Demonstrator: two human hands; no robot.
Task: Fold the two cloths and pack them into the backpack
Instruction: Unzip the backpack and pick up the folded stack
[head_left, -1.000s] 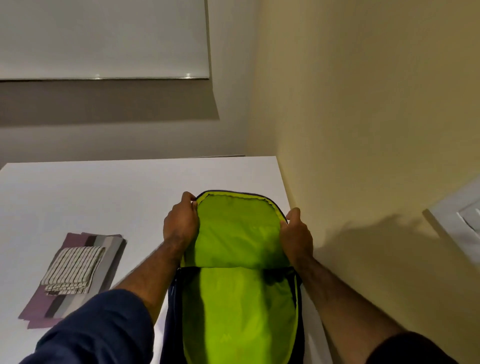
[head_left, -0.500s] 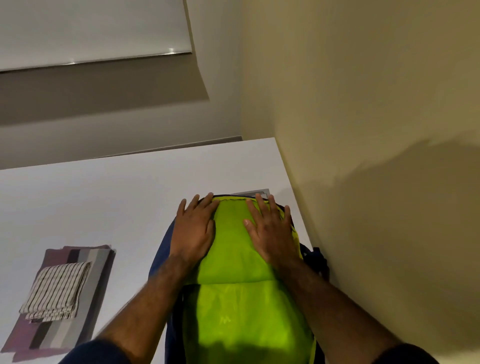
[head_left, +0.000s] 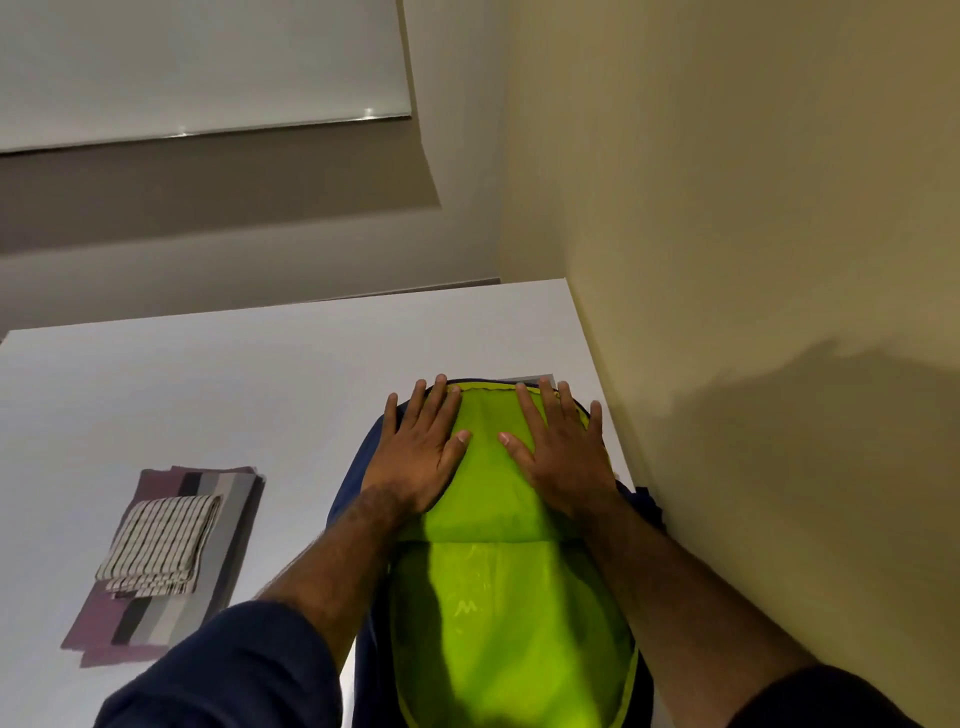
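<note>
A navy backpack lies opened on the white table, its lime-green lining facing up and its flap folded back away from me. My left hand and my right hand lie flat on that flap with straight, spread fingers. At the left, a folded white cloth with dark stripes rests on top of a folded cloth with purple, black and grey bands.
The white table runs to a yellowish wall just right of the backpack. A grey wall and a pale window blind stand behind the table's far edge.
One second ago both hands gripped the raised flap by its sides. They have laid it down flat and now press on it with open palms.
</note>
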